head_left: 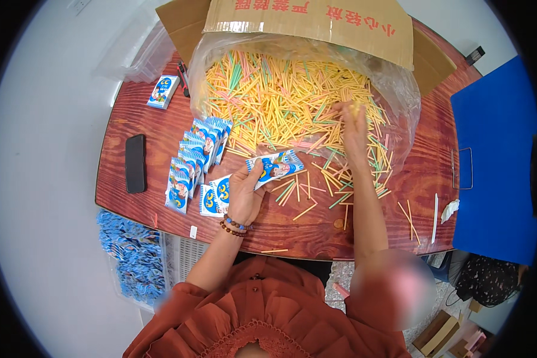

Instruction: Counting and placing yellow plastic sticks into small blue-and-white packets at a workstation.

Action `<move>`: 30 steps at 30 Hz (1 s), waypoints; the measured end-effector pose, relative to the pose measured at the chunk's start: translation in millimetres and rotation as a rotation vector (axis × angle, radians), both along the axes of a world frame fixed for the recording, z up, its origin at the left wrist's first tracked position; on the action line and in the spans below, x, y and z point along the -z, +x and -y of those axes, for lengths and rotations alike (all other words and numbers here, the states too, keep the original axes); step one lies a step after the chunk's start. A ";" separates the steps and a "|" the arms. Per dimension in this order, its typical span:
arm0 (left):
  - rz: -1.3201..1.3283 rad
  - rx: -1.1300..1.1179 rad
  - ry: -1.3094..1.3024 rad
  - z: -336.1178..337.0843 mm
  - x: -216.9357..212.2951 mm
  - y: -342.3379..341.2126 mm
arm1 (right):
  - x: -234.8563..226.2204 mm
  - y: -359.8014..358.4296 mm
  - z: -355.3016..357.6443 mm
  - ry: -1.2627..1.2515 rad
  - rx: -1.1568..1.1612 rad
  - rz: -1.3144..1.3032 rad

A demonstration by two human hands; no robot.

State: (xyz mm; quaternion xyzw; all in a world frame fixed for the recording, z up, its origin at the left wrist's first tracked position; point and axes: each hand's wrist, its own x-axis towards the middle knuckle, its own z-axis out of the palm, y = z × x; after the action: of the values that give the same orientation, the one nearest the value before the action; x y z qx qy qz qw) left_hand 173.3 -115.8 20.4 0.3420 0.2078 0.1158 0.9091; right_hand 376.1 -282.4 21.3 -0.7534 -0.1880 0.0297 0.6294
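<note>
My left hand (244,194) grips a small blue-and-white printed packet (277,167), with the thumb on its face. Over the right part of a big heap of thin yellow, pink and green sticks (280,95) is my right hand (355,134). Its fingers close around a few blurred yellow sticks (356,109). The heap spills from a clear plastic bag (403,113) in a tipped cardboard box (307,18). A row of similar packets (191,161) overlaps left of my left hand. Two more packets (215,197) lie flat beside that wrist.
A black phone (135,163), a small blue-and-white box (163,92) and a red-and-black cutter (183,79) lie at the left. A bin of blue packets (131,256) stands below the table edge. The right side has a blue panel (498,161) and crumpled tissue (450,210).
</note>
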 end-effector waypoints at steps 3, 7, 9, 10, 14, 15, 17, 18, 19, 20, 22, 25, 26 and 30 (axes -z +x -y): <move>0.016 0.001 0.006 -2.6 2.0 -4.2 | -36.6 -34.5 -14.8 0.593 0.047 -0.104; -0.058 0.010 0.004 3.4 -3.0 2.2 | -50.1 -92.6 -31.1 0.915 -0.176 -0.110; -0.041 0.018 0.008 5.2 -7.6 3.2 | -54.0 -109.0 -33.1 0.925 -0.223 -0.043; -0.024 0.033 0.010 6.4 -9.7 3.2 | -53.7 -112.3 -33.4 0.924 -0.222 -0.040; -0.030 0.018 0.005 8.5 -15.7 -1.6 | -46.5 -119.5 -36.5 0.906 -0.189 -0.078; -0.013 0.034 0.006 8.6 -18.4 -3.5 | -45.5 -120.9 -36.9 0.898 -0.184 -0.091; 0.007 0.048 0.005 8.0 -20.3 -6.5 | -45.6 -120.3 -36.7 0.892 -0.180 -0.056; 0.007 0.052 0.003 7.1 -19.8 -7.7 | -45.9 -120.1 -37.1 0.887 -0.174 -0.024; 0.006 0.056 0.000 6.5 -19.3 -8.8 | -46.3 -121.4 -38.0 0.885 -0.178 -0.023; 0.008 0.053 -0.001 6.0 -18.9 -9.8 | -46.6 -123.6 -38.9 0.863 -0.186 0.004; 0.018 0.090 -0.019 5.4 -18.7 -10.7 | -48.2 -125.7 -39.0 0.838 -0.195 0.033; -0.002 0.088 -0.072 5.4 -18.2 -11.2 | -50.7 -124.7 -36.9 0.943 -0.189 -0.033; 0.000 0.084 -0.072 4.8 -17.0 -11.7 | -50.6 -123.1 -36.0 0.926 -0.210 -0.030; 0.012 0.119 -0.075 6.4 -15.6 -10.9 | -48.8 -127.2 -36.1 0.849 -0.209 -0.033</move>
State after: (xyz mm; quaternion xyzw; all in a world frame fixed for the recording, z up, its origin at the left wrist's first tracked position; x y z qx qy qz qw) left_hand 162.4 -122.1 35.9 0.3189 0.1860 0.0559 0.9277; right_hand 248.8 -246.3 70.1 -0.4041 -0.2485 0.0254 0.8799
